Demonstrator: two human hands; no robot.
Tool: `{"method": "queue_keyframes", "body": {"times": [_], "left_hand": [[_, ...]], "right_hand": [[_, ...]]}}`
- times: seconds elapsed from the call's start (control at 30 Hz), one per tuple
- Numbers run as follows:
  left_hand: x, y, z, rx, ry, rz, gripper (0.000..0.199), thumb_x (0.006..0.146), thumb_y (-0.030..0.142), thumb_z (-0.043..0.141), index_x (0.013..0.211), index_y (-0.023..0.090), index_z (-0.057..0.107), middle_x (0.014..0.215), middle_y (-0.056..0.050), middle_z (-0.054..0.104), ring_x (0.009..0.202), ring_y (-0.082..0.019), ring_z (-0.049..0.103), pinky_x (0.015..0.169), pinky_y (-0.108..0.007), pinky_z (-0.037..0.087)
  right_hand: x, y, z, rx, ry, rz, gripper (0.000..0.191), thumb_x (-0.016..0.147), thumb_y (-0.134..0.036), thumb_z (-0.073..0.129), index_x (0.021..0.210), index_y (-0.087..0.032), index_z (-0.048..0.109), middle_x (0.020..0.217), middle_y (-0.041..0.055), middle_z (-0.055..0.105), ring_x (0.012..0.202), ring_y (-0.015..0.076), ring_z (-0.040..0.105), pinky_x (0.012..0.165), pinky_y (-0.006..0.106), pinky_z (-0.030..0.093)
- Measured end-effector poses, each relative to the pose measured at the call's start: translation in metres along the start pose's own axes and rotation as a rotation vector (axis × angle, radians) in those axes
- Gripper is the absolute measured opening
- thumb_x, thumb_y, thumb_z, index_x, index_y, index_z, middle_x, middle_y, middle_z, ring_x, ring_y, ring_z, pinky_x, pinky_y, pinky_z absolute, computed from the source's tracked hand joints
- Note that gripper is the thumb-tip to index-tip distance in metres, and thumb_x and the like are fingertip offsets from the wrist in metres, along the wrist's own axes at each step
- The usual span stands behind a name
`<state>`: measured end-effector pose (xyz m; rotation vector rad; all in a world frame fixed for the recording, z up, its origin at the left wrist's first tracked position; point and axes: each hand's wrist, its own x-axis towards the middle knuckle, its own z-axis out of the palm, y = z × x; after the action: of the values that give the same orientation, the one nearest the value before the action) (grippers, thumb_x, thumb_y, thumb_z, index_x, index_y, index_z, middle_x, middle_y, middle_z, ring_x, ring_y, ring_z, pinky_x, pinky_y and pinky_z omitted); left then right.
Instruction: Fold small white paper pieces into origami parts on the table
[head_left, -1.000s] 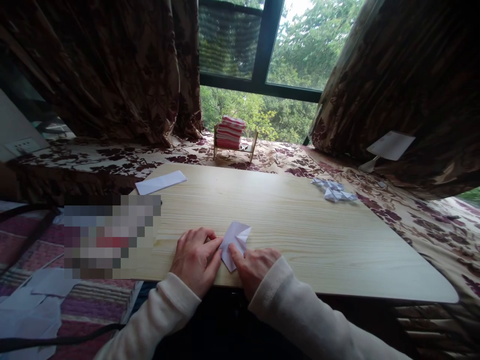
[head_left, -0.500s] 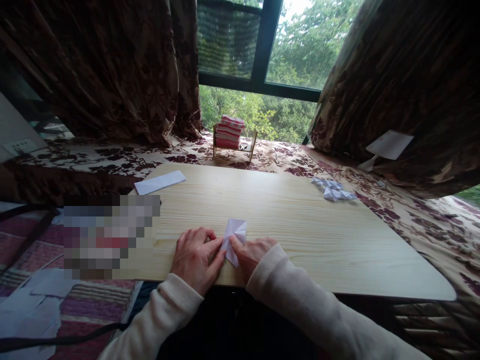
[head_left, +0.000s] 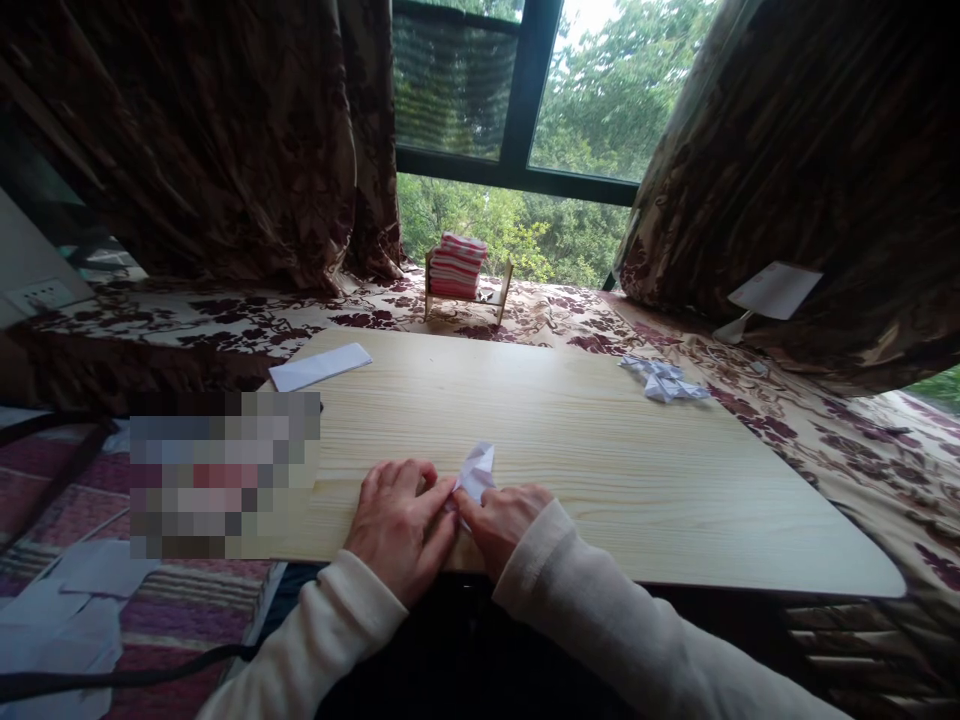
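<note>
A small white piece of folded paper [head_left: 477, 470] lies near the front edge of the wooden table, its upper part standing out beyond the fingers. My left hand [head_left: 401, 520] grips its left edge between thumb and forefinger, the other fingers bent on the tabletop. From the right, my right hand [head_left: 506, 520] is closed with its fingertips pressed on the lower part of the same paper. The fingers cover that lower part, so its folds are hidden there.
The pale table [head_left: 600, 480] holds a folded white paper strip [head_left: 321, 367] at back left and several folded paper pieces [head_left: 664, 380] at back right. Behind it stands a small rack [head_left: 506, 290] with striped cloths [head_left: 457, 267]. Loose papers [head_left: 67, 620] lie at left; one area is pixelated.
The paper's left side has been folded over, so its visible top looks narrower and pointed. My fingertips have come closer together over its lower part.
</note>
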<state>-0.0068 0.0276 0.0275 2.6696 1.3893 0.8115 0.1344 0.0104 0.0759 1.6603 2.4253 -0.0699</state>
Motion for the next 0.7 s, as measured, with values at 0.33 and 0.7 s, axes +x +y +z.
{"method": "queue_keyframes", "body": {"times": [0.33, 0.7], "left_hand": [[-0.004, 0.005, 0.003, 0.05, 0.032, 0.008, 0.03, 0.079, 0.027, 0.046, 0.106, 0.021, 0.059, 0.097, -0.007, 0.056, 0.096, -0.024, 0.047, 0.093, -0.05, 0.026], [-0.002, 0.004, 0.002, 0.066, 0.03, 0.022, 0.029, 0.079, 0.028, 0.047, 0.105, 0.024, 0.06, 0.095, -0.006, 0.058, 0.094, -0.023, 0.049, 0.095, -0.05, 0.025]], "right_hand": [[-0.007, 0.012, 0.002, 0.047, -0.021, -0.036, 0.044, 0.073, -0.019, 0.049, 0.116, -0.014, 0.048, 0.089, 0.0111, 0.066, 0.076, 0.0256, 0.064, 0.056, 0.03, 0.045], [-0.004, 0.013, 0.002, 0.027, -0.021, -0.018, 0.042, 0.072, -0.02, 0.051, 0.113, -0.013, 0.047, 0.086, 0.0104, 0.067, 0.074, 0.0244, 0.065, 0.054, 0.028, 0.044]]}}
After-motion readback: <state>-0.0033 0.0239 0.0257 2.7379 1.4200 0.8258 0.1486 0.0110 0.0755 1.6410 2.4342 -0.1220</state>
